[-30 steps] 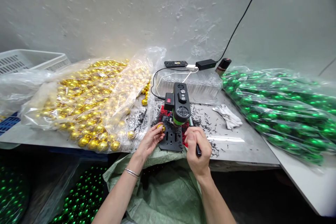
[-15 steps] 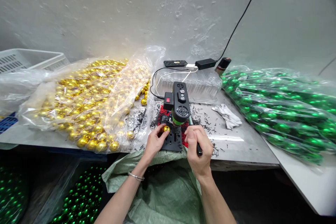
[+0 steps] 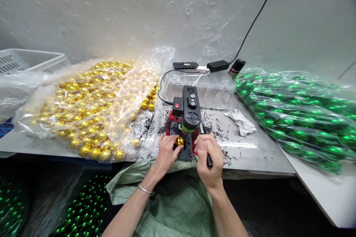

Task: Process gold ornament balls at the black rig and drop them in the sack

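Note:
A gold ball (image 3: 179,141) sits between the thumb and fingers of my left hand (image 3: 167,153), just below the head of a small black press-like machine (image 3: 191,105). Under the ball lies the machine's dark slotted base plate (image 3: 185,152). My right hand (image 3: 210,159) is wrapped round a lever (image 3: 209,160) with a black grip at the machine's right side. Red material (image 3: 194,139) shows beside the base, with small black bits scattered around it. The underside of the machine head is partly hidden.
A clear bag of gold balls (image 3: 91,100) lies left, a bag of green balls (image 3: 294,114) right. Behind the machine stands a clear plastic box (image 3: 217,89). A white glove (image 3: 241,122) rests right. Green sheeting (image 3: 175,200) hangs at the front edge.
My left hand has shifted slightly right and down with the gold ball, its fingers now more around the ball's left side. My right hand stays on the lever, barely moved.

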A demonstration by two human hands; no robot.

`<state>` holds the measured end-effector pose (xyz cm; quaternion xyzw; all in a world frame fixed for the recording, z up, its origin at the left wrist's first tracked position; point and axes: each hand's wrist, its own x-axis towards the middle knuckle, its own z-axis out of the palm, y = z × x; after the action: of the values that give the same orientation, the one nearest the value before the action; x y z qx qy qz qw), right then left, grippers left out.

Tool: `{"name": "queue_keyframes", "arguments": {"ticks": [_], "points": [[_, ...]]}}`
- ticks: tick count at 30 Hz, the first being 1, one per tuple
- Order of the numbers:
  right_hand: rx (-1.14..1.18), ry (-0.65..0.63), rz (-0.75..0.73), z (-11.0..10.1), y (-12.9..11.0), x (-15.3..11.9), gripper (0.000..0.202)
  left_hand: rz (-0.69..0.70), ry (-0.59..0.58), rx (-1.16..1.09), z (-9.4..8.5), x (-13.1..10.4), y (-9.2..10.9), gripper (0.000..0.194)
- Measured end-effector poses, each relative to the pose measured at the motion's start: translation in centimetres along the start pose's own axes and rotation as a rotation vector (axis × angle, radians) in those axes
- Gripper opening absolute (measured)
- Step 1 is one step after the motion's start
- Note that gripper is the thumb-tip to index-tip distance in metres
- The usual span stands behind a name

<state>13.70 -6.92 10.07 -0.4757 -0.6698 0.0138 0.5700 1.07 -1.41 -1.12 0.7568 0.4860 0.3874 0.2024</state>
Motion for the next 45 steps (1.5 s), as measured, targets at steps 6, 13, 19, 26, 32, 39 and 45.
{"name": "queue_keyframes", "arguments": {"ticks": [6, 13, 19, 26, 32, 39, 45], "points": [[-0.003, 0.008, -0.037, 0.1, 0.4, -0.5, 0.024, -0.025, 0.037, -0.139, 1.3, 0.2, -1.0, 0.032], [0.007, 0.014, -0.064, 0.8, 1.8, -2.2, 0.022, -0.037, 0.072, -0.279, 2.0, 0.0, -2.0, 0.038], [-0.052, 0.031, -0.2, 1.9, 4.1, -4.0, 0.02, -0.026, 0.065, -0.262, 1.9, 0.0, -1.8, 0.038], [-0.037, 0.113, -0.187, 2.9, 5.2, -5.3, 0.025, -0.04, 0.069, -0.252, 2.0, 0.0, -1.8, 0.037], [-0.032, 0.149, -0.184, 3.4, 5.6, -5.5, 0.026, -0.049, 0.06, -0.262, 2.0, 0.0, -1.8, 0.036], [-0.052, 0.1, -0.278, 2.9, 5.1, -4.2, 0.025, -0.067, 0.043, -0.278, 2.0, 0.4, -1.9, 0.034], [0.025, 0.076, -0.043, 0.6, 1.0, 0.2, 0.026, -0.035, 0.056, -0.26, 1.5, -0.6, -1.5, 0.033]]}}
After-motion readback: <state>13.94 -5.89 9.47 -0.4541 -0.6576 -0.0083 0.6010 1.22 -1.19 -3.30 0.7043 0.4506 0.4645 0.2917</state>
